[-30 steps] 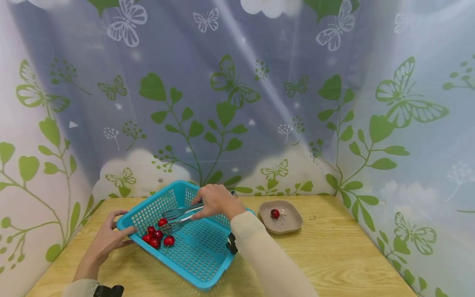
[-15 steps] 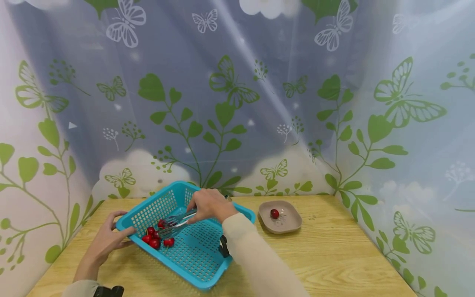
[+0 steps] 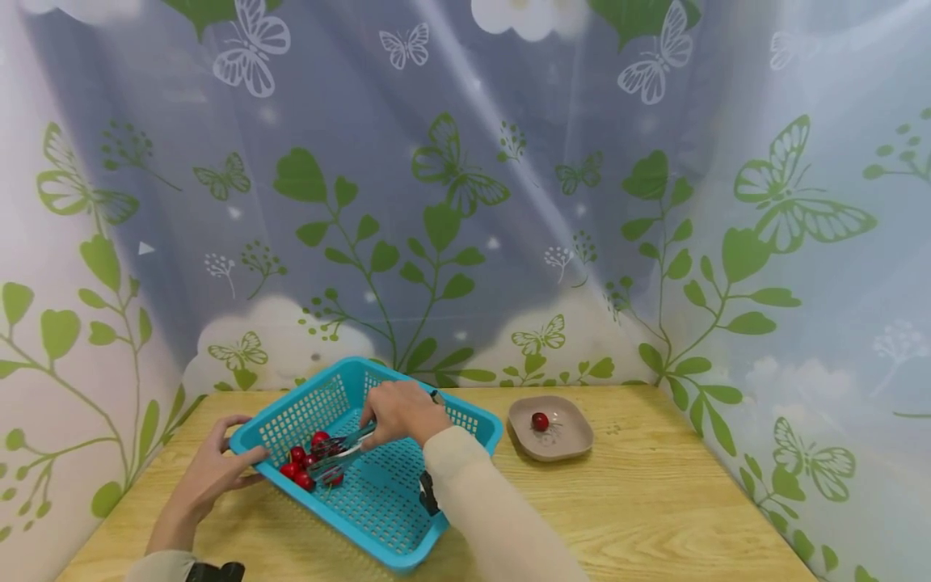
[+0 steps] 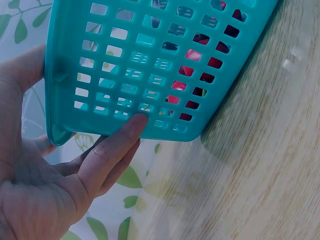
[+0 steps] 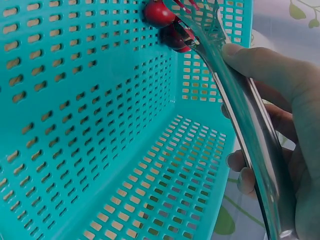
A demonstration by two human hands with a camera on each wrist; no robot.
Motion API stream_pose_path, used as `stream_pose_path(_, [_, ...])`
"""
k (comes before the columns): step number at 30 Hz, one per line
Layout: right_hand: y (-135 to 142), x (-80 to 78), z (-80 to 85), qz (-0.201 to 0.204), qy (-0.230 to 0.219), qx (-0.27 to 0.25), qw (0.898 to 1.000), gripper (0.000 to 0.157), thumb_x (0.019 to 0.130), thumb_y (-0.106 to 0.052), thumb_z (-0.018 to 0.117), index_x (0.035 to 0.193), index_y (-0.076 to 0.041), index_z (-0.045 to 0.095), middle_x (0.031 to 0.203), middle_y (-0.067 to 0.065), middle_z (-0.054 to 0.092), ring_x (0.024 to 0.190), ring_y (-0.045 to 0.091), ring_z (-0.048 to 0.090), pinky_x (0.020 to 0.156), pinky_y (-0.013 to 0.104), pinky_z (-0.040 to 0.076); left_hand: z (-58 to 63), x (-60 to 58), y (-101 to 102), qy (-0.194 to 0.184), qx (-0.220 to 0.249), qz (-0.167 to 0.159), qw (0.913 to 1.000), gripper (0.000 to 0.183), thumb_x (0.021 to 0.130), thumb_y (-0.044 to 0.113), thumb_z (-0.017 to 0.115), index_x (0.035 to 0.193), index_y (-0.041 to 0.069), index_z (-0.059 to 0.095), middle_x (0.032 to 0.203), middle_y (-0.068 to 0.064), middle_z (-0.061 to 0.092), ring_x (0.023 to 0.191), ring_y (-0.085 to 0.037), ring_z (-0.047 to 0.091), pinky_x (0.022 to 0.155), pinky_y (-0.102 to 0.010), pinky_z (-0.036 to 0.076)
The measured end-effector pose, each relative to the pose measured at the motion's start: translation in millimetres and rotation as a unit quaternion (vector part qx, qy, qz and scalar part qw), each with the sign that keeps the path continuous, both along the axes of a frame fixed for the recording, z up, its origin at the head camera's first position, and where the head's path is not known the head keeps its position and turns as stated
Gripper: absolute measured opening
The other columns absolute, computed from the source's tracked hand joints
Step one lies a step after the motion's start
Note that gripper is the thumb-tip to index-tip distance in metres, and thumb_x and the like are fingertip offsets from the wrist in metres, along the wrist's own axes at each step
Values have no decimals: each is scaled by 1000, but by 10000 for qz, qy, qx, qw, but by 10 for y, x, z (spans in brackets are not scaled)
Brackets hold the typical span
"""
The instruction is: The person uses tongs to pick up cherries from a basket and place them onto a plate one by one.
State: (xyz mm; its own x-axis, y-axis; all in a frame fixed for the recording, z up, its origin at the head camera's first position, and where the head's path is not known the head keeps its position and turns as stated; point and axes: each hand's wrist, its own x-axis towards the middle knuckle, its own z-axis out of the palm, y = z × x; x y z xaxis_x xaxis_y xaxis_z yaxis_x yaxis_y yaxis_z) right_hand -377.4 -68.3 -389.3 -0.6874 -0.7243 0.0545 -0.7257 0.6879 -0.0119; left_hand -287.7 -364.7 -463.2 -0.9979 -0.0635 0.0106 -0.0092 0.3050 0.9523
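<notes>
A blue plastic basket (image 3: 342,519) stands on the table, with several red cherries (image 3: 296,454) gathered at its left end. My left hand (image 3: 218,461) grips that end at the rim; in the left wrist view its fingers lie against the outside of the perforated wall. Metal tongs (image 3: 356,444) are held in my right hand (image 3: 400,416) over the basket. Their slotted heads reach down among the cherries, and one cherry (image 3: 333,477) is partly covered by them. From the right wrist, two cherries (image 5: 159,13) show beside the heads; whether one is pinched I cannot tell.
To the right of the basket, a beige dish (image 3: 578,444) holds a single cherry (image 3: 540,421) with a stem. The wooden table (image 3: 640,501) extends to the right and front. A printed curtain (image 3: 465,267) rises behind the table and along both sides.
My right hand has moved left and slightly toward me, taking the tongs' heads lower over the cherries. The left hand keeps its grip on the basket, which stays in place.
</notes>
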Motion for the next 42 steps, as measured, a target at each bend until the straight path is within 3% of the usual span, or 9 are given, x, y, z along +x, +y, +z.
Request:
stream_pose_path(14, [15, 20, 4, -169, -142, 93, 9997, 23, 83, -51, 83, 101, -37, 82, 93, -22, 75, 69, -6, 58, 54, 14, 48, 12, 10, 8, -14, -39, 15, 10000, 78, 99, 13, 65, 157, 3, 14, 135, -33, 42, 97, -15, 69, 89, -45, 68])
stream_pose_path(26, [18, 8, 5, -130, -213, -76, 9997, 20, 84, -48, 84, 99, -36, 83, 97, -19, 76, 70, -6, 58, 56, 14, 48, 33, 25, 26, -15, -45, 40, 10000, 77, 99, 13, 65, 157, 2, 15, 133, -33, 42, 96, -14, 68, 89, -46, 68])
stream_pose_path(34, [3, 41, 108, 77, 8, -192, 9998, 20, 84, -48, 84, 100, -35, 83, 92, -19, 76, 66, -4, 56, 50, 15, 43, 35, 24, 27, -29, -46, 38, 10000, 77, 99, 12, 64, 157, 2, 14, 132, -32, 44, 95, -13, 68, 89, -45, 68])
stream_pose_path(42, [-4, 83, 273, 196, 84, -181, 9996, 22, 86, -49, 81, 103, -35, 83, 99, -19, 78, 70, -6, 57, 54, 13, 47, 32, 28, 26, 10, -36, 14, 10000, 77, 99, 12, 64, 157, 2, 14, 132, -32, 43, 93, -12, 68, 89, -45, 68])
